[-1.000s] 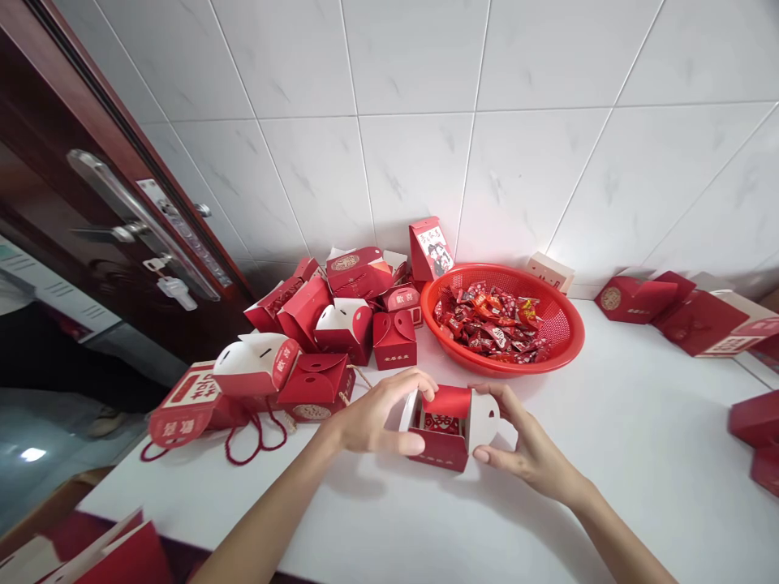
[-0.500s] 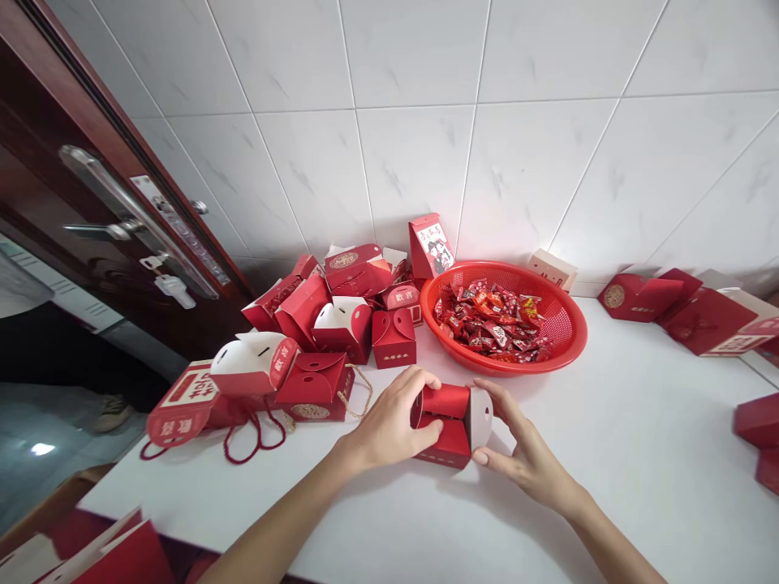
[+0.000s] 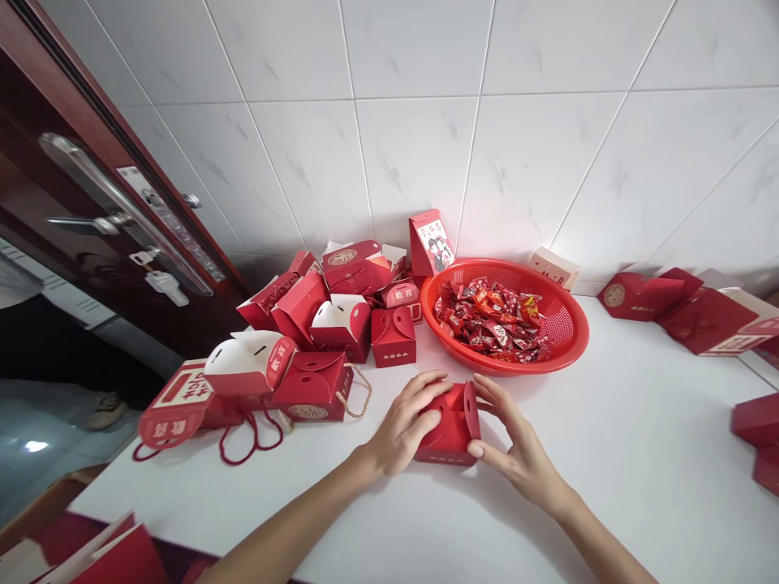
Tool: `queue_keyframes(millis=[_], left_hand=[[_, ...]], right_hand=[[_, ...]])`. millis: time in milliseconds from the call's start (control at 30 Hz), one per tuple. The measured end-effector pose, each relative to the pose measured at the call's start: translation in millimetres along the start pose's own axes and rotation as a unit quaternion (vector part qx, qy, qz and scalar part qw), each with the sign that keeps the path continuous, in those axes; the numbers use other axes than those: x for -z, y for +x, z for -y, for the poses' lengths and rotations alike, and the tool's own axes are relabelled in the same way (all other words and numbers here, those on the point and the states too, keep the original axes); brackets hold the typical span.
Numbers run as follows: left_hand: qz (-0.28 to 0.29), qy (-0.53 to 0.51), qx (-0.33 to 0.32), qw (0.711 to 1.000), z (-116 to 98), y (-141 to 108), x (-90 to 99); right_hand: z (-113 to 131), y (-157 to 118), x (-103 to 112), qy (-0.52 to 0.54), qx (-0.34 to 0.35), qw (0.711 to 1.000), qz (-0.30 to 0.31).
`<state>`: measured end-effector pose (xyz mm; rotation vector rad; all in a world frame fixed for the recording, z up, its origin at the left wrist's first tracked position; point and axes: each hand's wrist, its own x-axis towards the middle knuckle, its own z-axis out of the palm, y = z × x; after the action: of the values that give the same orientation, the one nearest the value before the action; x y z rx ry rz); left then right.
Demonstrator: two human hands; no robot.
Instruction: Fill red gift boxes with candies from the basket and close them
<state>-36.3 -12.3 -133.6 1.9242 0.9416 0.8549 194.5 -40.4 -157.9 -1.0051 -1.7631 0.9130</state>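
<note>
A small red candy box [image 3: 449, 450] sits on the white table between my two hands. My left hand [image 3: 400, 426] grips its left side, with the thumb pressing on the folded left flap. On the other side, my right hand [image 3: 524, 456] holds the box between thumb and fingers, against the right flap, which stands tilted inward. The top is partly covered by the flaps, and what is inside is hidden. Just beyond the box stands a red plastic basket [image 3: 572, 345] holding many wrapped candies [image 3: 496, 320].
Several red boxes [image 3: 313, 389], some with rope handles, crowd the left of the table [image 3: 548, 535]. More boxes [image 3: 642, 296] stand at the right by the tiled wall [image 3: 414, 162]. A door [image 3: 115, 243] with keys is at left, and a person's leg [image 3: 61, 357] shows beyond it.
The box's right flap has swung up and inward from its outward lean. My left hand has pressed the left flap down over the top. Both hands remain on the box.
</note>
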Motion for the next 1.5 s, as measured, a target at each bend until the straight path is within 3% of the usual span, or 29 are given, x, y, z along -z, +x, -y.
queue_keyframes(millis=[267, 633, 700, 833, 900, 1033, 1200, 1367, 1500], left_hand=[[-0.07, -0.011, 0.002, 0.998, 5.0, -2.8, -14.1], [-0.072, -0.104, 0.049, 0.991, -1.7, 0.9, -15.3], [-0.09, -0.07, 0.045, 0.992, -4.7, 1.1, -20.8], [-0.131, 0.016, 0.028, 0.991, -11.3, -1.9, -33.8], [-0.118, 0.022, 0.025, 0.992, -12.7, -4.0, -35.3], [-0.067, -0.005, 0.024, 0.997, -10.0, -5.7, -28.6], [-0.079, -0.009, -0.001, 0.997, -5.5, -5.0, -28.3], [-0.076, 0.001, 0.014, 0.997, -8.0, -6.2, -35.7], [-0.051, -0.021, 0.003, 0.998, -6.9, -8.9, -34.2]], right_hand=[[2.0, 0.7, -0.7, -0.053, -0.02, 0.998, 0.006], [12.8, 0.2, -2.0, -0.063, -0.058, 0.996, 0.027], [13.4, -0.6, -4.2, -0.09, -0.042, 0.995, -0.003], [15.8, -2.3, -9.1, -0.184, 0.027, 0.973, -0.136], [17.8, -2.5, -9.8, -0.209, 0.06, 0.963, -0.162], [22.7, -3.5, -9.3, -0.223, 0.084, 0.96, -0.145], [28.8, -13.0, -13.6, -0.303, 0.088, 0.939, -0.139], [30.3, -26.0, -19.9, -0.371, 0.067, 0.917, -0.127], [33.6, -30.9, -17.1, -0.356, 0.072, 0.924, -0.12]])
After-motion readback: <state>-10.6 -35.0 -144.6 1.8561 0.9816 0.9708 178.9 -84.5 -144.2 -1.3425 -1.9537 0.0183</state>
